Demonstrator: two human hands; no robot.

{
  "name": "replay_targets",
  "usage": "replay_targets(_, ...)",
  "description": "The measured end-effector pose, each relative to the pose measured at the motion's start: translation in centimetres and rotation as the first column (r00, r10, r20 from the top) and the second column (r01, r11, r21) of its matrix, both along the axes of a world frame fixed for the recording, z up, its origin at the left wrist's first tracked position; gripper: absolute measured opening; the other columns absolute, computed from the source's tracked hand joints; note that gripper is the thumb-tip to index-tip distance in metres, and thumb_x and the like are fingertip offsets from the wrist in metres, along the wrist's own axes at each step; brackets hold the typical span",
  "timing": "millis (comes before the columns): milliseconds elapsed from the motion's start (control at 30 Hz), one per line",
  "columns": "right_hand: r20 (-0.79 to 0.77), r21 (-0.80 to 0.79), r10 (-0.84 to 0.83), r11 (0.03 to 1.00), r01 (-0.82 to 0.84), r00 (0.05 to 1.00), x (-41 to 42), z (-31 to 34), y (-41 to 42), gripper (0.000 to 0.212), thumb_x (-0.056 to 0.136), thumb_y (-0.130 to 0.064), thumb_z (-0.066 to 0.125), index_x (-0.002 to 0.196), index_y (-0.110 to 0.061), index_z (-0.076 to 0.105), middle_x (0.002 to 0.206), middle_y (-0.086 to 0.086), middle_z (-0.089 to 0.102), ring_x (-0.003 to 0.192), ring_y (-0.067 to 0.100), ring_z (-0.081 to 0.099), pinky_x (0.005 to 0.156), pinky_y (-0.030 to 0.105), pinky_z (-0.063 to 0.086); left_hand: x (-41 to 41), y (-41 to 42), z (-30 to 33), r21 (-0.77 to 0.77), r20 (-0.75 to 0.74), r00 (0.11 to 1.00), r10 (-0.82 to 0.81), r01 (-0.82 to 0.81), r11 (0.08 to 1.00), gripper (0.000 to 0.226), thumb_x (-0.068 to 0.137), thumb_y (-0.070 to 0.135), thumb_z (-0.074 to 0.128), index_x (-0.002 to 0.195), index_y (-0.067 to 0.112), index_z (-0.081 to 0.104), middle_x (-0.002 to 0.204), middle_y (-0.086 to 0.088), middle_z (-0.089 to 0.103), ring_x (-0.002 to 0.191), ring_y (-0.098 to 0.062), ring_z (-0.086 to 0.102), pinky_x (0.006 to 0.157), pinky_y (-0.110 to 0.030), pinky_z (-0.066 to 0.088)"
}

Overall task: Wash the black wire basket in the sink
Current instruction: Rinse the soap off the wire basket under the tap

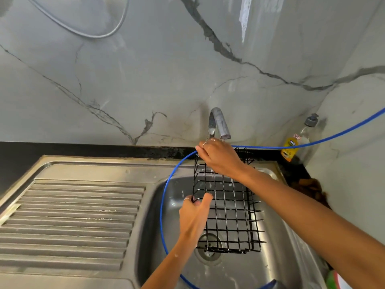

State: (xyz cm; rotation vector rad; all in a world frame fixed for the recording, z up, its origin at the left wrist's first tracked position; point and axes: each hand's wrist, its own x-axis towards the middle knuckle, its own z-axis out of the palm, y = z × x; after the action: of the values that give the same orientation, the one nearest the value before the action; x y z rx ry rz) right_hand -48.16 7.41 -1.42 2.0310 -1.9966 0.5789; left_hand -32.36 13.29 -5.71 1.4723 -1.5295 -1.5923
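The black wire basket (231, 211) stands tilted on its side in the steel sink (173, 205), its lower end by the drain (208, 252). My left hand (194, 213) grips the basket's left edge about halfway up. My right hand (218, 157) lies over the basket's top left corner, just below the faucet (217, 124). Its fingers are curled at the rim, next to a blue hose (177, 172). A thin trickle of water shows under that hand.
The blue hose loops from the right wall around the basin's left side. A ribbed steel drainboard (73, 215) lies to the left. A dish soap bottle (295, 142) stands in the back right corner. A brown cloth (312, 188) sits beside the sink's right rim.
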Motion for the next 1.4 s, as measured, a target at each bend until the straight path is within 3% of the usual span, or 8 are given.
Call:
replay_targets(333, 0.387, 0.173, -0.098, 0.984, 0.033, 0.917, -0.1, 0.5, -1.3, 0.047, 0.099, -0.042, 0.041, 0.059, -0.019, 0.050, 0.053, 0.000, 0.054, 0.047, 0.011, 0.053, 0.054, 0.030, 0.048, 0.5, -0.4, -1.7, -0.020, 0.021, 1.000, -0.003, 0.003, 1.000, 0.032, 0.088, 0.034, 0.060, 0.104, 0.007, 0.056, 0.066, 0.007, 0.041, 0.059, -0.008, 0.038, 0.054, -0.017, 0.037)
replay_targets(533, 0.891, 0.188, -0.128, 0.977, -0.097, 0.436, -2.3, 1.9, -0.6, 0.014, 0.097, -0.020, 0.048, 0.092, -0.015, 0.060, 0.086, 0.006, 0.065, 0.080, 0.017, 0.063, 0.075, 0.029, 0.053, 1.7, -1.4, -1.7, -0.043, 0.100, 0.994, -0.037, 0.042, 0.998, 0.021, 0.087, 0.038, 0.064, 0.089, 0.024, 0.047, 0.084, 0.009, 0.054, 0.072, 0.000, 0.049, 0.058, -0.016, 0.036)
replay_targets(633, 0.718, 0.278, -0.206, 0.961, -0.003, 0.665, -3.2, 1.6, -0.3, 0.019, 0.099, -0.025, 0.046, 0.094, -0.015, 0.061, 0.082, 0.001, 0.063, 0.079, 0.018, 0.063, 0.065, 0.019, 0.053, 2.0, -2.0, -2.0, -0.055, 0.098, 0.993, -0.061, 0.066, 0.996, 0.025, 0.087, 0.037, 0.064, 0.080, 0.032, 0.041, 0.087, 0.009, 0.052, 0.073, 0.000, 0.047, 0.058, -0.015, 0.034)
replay_targets(767, 0.482, 0.401, -0.174, 0.915, -0.040, 0.859, -3.2, 1.9, 1.3, 0.034, 0.099, -0.044, 0.038, 0.117, -0.022, 0.058, 0.085, -0.005, 0.059, 0.068, 0.006, 0.054, 0.057, 0.016, 0.039, 2.1, -2.5, -2.7, -0.059, 0.079, 0.996, -0.026, 0.031, 0.998, 0.049, 0.085, 0.041, 0.063, 0.120, 0.007, 0.056, 0.095, -0.003, 0.059, 0.073, -0.005, 0.049, 0.059, -0.018, 0.037)
replay_targets(900, 0.431, 0.595, -0.227, 0.799, -0.086, 0.873, -3.8, 3.6, 2.1, 0.052, 0.093, -0.059, 0.032, 0.129, -0.026, 0.049, 0.102, -0.002, 0.063, 0.100, 0.019, 0.059, 0.083, 0.031, 0.046, 2.4, -2.4, -2.7, -0.110, 0.042, 0.999, -0.023, 0.028, 0.994, 0.040, 0.087, 0.035, 0.067, 0.118, 0.017, 0.051, 0.096, 0.011, 0.056, 0.082, 0.001, 0.051, 0.063, -0.010, 0.034)
replay_targets(1033, 0.489, 0.570, -0.178, 0.806, -0.158, 0.854, -4.2, 4.3, 3.0, 0.050, 0.085, -0.059, 0.050, 0.104, -0.014, 0.059, 0.080, -0.001, 0.053, 0.068, 0.013, 0.053, 0.060, 0.024, 0.047, 2.8, -2.4, -2.5, -0.126, 0.051, 0.990, -0.134, 0.139, 0.982, 0.053, 0.086, 0.037, 0.069, 0.129, 0.022, 0.042, 0.116, 0.006, 0.053, 0.090, -0.003, 0.051, 0.072, -0.017, 0.037)
replay_targets(1200, 0.674, 0.356, -0.079, 0.906, -0.230, 0.734, -3.9, 3.1, 5.2, 0.061, 0.065, -0.064, 0.072, 0.081, -0.006, 0.058, 0.071, -0.001, 0.046, 0.066, 0.011, 0.042, 0.066, 0.029, 0.034, 4.3, -3.7, -3.0, -0.065, 0.121, 0.925, -0.360, 0.369, 0.927, 0.100, 0.073, 0.048, 0.079, 0.150, 0.024, 0.021, 0.147, 0.003, 0.041, 0.133, -0.018, 0.043, 0.111, -0.035, 0.034)
replay_targets(1400, 0.728, 0.290, -0.062, 0.930, -0.225, 0.683, -2.7, 3.0, 7.5, 0.052, 0.060, -0.046, 0.084, 0.078, -0.005, 0.057, 0.065, -0.008, 0.045, 0.063, 0.007, 0.042, 0.065, 0.021, 0.037, 6.3, -5.4, -1.1, 0.003, 0.157, 0.782, -0.603, 0.610, 0.792, 0.126, 0.058, 0.071, 0.076, 0.155, 0.024, 0.010, 0.158, 0.003, 0.024, 0.144, -0.017, 0.027, 0.115, -0.031, 0.023)
